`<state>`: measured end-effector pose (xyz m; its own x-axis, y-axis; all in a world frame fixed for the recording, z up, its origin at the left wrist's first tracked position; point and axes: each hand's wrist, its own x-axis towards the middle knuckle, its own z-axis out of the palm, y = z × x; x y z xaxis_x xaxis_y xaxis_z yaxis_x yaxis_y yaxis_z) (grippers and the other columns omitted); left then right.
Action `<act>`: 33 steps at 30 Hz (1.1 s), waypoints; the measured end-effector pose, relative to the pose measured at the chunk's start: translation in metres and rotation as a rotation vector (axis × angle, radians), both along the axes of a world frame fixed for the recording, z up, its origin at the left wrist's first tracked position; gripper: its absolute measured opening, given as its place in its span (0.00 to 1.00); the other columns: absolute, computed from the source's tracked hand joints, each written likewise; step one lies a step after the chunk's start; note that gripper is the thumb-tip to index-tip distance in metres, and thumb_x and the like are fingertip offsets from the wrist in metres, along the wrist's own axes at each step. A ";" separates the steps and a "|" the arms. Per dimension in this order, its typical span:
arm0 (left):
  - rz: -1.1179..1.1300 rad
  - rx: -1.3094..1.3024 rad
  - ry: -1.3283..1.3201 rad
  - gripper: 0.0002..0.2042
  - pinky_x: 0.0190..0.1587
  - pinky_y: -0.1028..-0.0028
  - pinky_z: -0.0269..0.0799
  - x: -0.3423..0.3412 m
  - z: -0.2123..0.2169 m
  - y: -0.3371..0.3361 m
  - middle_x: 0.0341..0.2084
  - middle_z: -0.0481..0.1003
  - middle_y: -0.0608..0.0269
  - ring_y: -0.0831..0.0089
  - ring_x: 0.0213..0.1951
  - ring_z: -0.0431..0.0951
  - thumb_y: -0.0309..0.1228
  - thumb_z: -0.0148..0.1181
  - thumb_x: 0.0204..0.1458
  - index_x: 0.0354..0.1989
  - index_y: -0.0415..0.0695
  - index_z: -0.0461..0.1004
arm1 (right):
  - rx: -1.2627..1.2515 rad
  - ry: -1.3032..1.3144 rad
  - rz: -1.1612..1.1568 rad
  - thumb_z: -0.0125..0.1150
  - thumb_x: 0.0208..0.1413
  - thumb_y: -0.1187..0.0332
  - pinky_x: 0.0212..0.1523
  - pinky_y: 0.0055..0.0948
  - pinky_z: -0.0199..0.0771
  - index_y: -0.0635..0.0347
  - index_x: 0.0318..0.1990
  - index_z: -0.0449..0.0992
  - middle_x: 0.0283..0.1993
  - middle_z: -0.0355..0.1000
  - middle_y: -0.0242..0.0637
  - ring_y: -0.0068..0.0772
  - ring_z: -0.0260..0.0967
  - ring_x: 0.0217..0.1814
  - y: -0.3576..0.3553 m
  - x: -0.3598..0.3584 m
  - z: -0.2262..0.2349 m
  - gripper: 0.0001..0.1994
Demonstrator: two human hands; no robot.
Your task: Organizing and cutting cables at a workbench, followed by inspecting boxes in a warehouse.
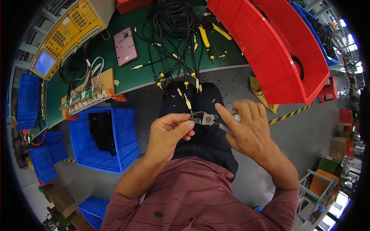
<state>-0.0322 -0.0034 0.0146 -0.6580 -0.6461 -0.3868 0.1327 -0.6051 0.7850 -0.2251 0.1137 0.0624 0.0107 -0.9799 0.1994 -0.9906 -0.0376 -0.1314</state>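
Over my lap, my right hand (248, 127) is wrapped round the grey handles of a pair of cutting pliers (208, 119), with the index finger stretched along them. The jaws point left and meet the fingertips of my left hand (166, 131). Between its thumb and fingers my left hand pinches a thin cable end, mostly hidden by the fingers. Just above that pinch lies a pale yellow plug (188, 104) on the cable. Several black cables with yellow and cream plugs hang over the table edge toward my lap, beneath a large black cable coil (173, 18).
On the green table (139, 79) are a pink phone (125, 47), yellow-handled pliers (204, 37), a yellow instrument (63, 32) and a wired test board (86, 96). A red bin (266, 46) juts out at the right. Lower left stands a blue crate (127, 142) holding dark items.
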 end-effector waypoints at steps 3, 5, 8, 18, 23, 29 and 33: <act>0.003 -0.018 0.000 0.08 0.28 0.80 0.73 0.001 0.000 0.001 0.30 0.77 0.58 0.74 0.28 0.78 0.20 0.60 0.50 0.39 0.37 0.75 | 0.027 -0.019 0.012 0.68 0.26 0.70 0.44 0.36 0.57 0.48 0.58 0.66 0.41 0.63 0.38 0.39 0.61 0.43 0.001 0.000 0.002 0.40; -0.011 -0.056 0.034 0.08 0.28 0.80 0.73 0.001 0.002 0.002 0.30 0.77 0.58 0.74 0.28 0.78 0.19 0.60 0.50 0.39 0.38 0.75 | 0.041 -0.035 0.019 0.69 0.26 0.70 0.43 0.36 0.57 0.48 0.58 0.66 0.40 0.63 0.37 0.38 0.61 0.41 0.002 -0.001 0.001 0.41; -0.010 -0.065 0.018 0.07 0.28 0.80 0.73 0.000 0.001 0.001 0.30 0.77 0.58 0.74 0.28 0.77 0.19 0.60 0.50 0.39 0.38 0.75 | 0.047 -0.010 0.033 0.70 0.26 0.71 0.40 0.35 0.57 0.50 0.57 0.66 0.37 0.63 0.36 0.36 0.61 0.39 0.003 -0.002 -0.003 0.40; 0.008 0.046 0.011 0.08 0.28 0.80 0.74 -0.003 -0.004 -0.006 0.28 0.77 0.60 0.75 0.27 0.77 0.23 0.58 0.53 0.41 0.37 0.75 | -0.124 -0.314 -0.152 0.60 0.39 0.76 0.34 0.40 0.63 0.62 0.52 0.66 0.33 0.65 0.44 0.46 0.64 0.34 -0.020 -0.025 -0.019 0.27; -0.007 0.132 0.032 0.09 0.27 0.80 0.73 -0.006 -0.005 -0.014 0.25 0.75 0.63 0.75 0.27 0.76 0.29 0.54 0.57 0.41 0.37 0.74 | -0.223 -0.178 -0.428 0.59 0.50 0.68 0.43 0.40 0.68 0.65 0.54 0.63 0.42 0.69 0.49 0.51 0.68 0.43 -0.088 -0.064 -0.052 0.23; 0.075 0.169 0.104 0.08 0.24 0.81 0.68 -0.009 -0.006 -0.024 0.21 0.69 0.68 0.76 0.26 0.73 0.33 0.52 0.58 0.35 0.42 0.73 | -0.554 0.045 -0.374 0.60 0.51 0.65 0.46 0.38 0.68 0.65 0.49 0.68 0.43 0.70 0.49 0.50 0.68 0.45 -0.148 -0.078 -0.045 0.19; 0.183 0.144 0.199 0.09 0.25 0.83 0.72 0.000 -0.012 -0.039 0.24 0.71 0.67 0.77 0.26 0.75 0.34 0.49 0.60 0.37 0.42 0.71 | -0.078 -0.828 0.050 0.58 0.52 0.67 0.48 0.33 0.67 0.63 0.45 0.70 0.42 0.70 0.43 0.41 0.69 0.47 -0.102 0.003 -0.045 0.14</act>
